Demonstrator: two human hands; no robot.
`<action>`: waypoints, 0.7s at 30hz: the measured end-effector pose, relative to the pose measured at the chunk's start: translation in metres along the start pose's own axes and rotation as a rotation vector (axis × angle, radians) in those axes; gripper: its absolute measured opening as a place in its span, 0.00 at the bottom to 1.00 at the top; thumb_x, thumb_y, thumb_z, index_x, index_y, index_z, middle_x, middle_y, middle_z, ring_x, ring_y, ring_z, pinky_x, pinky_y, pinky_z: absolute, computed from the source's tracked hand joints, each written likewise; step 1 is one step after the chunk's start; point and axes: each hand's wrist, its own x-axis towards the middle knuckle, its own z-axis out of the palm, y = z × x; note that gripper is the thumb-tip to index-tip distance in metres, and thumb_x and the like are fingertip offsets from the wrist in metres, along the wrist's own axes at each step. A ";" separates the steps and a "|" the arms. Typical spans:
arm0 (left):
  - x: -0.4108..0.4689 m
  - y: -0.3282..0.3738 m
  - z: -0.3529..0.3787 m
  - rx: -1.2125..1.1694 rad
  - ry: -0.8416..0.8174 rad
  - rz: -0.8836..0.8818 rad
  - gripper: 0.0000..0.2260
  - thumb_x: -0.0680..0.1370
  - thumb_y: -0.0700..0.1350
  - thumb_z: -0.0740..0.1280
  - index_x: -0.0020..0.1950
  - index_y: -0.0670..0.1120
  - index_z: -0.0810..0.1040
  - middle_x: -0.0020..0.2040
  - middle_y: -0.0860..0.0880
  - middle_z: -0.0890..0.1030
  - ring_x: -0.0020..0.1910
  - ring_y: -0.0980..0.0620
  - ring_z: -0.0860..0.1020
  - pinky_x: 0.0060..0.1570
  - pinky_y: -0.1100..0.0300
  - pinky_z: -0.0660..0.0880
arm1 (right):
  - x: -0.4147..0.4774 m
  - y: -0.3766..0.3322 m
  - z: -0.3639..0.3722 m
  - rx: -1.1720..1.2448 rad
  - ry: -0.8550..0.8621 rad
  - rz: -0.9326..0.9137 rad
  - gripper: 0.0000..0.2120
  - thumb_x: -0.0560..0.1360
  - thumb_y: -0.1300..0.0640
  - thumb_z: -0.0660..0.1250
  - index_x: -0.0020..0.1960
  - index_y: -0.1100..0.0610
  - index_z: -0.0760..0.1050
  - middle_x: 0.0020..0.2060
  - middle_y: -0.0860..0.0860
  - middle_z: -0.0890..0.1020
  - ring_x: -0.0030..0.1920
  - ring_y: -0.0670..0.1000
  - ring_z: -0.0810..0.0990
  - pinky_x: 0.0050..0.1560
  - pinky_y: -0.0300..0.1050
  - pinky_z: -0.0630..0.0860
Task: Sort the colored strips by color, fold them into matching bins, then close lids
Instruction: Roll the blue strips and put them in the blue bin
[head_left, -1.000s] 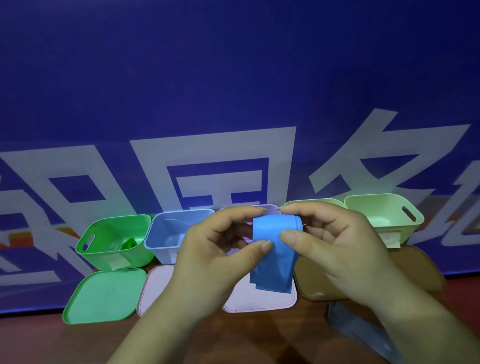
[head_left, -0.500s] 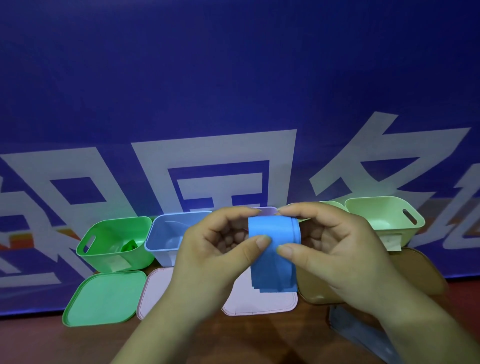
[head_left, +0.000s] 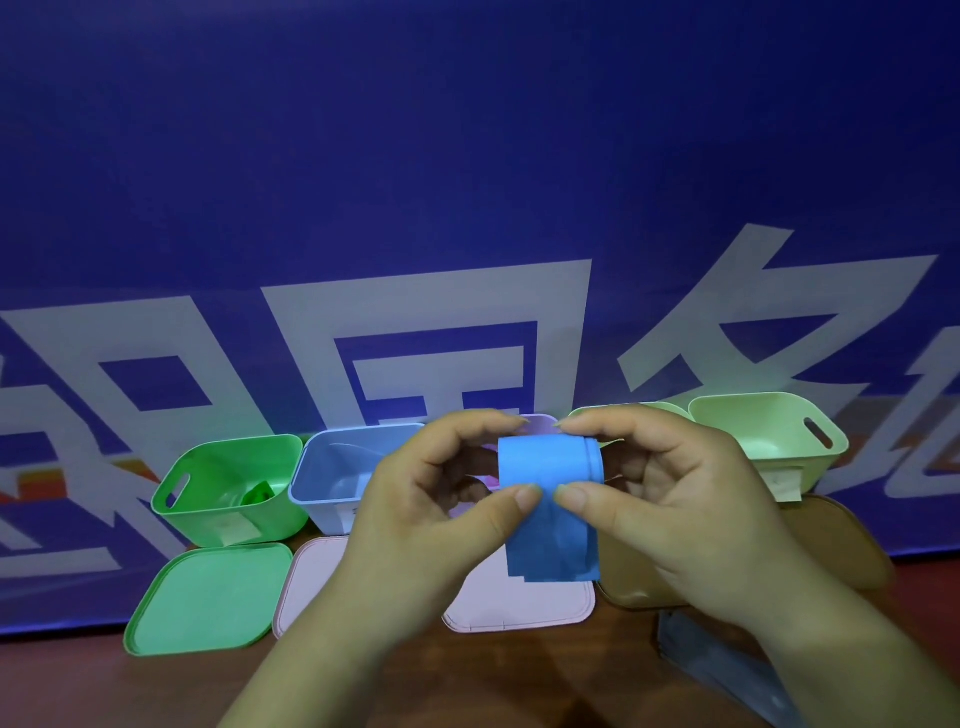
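While the left hand (head_left: 431, 499) and right hand (head_left: 670, 499) each pinch the folded blue strip (head_left: 550, 467) between thumb and fingers above the desk (head_left: 78, 686), it hangs over a pink lid (head_left: 519, 608), with the open blue bin (head_left: 324, 514) just beyond to the left.

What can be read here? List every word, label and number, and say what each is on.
Nothing reads clearly.
Backdrop: big white characters, cut off below by the bins; not legible.
Green bin sticker: blurred.
Blue bin sticker: mostly hidden by the left hand.
Pale green bin sticker: blurred.
Strip: no print.
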 end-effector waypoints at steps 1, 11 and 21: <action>0.000 0.000 -0.001 0.001 -0.005 0.013 0.16 0.69 0.48 0.74 0.56 0.55 0.81 0.57 0.46 0.83 0.55 0.39 0.80 0.54 0.37 0.78 | 0.000 0.001 0.000 -0.009 0.003 0.005 0.19 0.66 0.55 0.76 0.55 0.43 0.81 0.51 0.48 0.84 0.51 0.54 0.84 0.47 0.44 0.81; 0.000 0.000 -0.002 0.018 -0.022 0.089 0.15 0.68 0.45 0.75 0.54 0.54 0.82 0.55 0.48 0.82 0.53 0.39 0.80 0.50 0.45 0.80 | -0.001 0.001 -0.001 0.000 0.002 0.024 0.18 0.65 0.46 0.75 0.55 0.42 0.80 0.51 0.49 0.84 0.51 0.53 0.84 0.48 0.47 0.82; -0.001 0.000 0.000 -0.024 0.027 0.032 0.14 0.67 0.47 0.76 0.53 0.53 0.83 0.53 0.45 0.83 0.51 0.38 0.80 0.49 0.35 0.79 | 0.000 0.002 -0.002 0.020 -0.020 0.000 0.20 0.65 0.48 0.76 0.57 0.44 0.79 0.53 0.50 0.84 0.53 0.54 0.84 0.51 0.47 0.81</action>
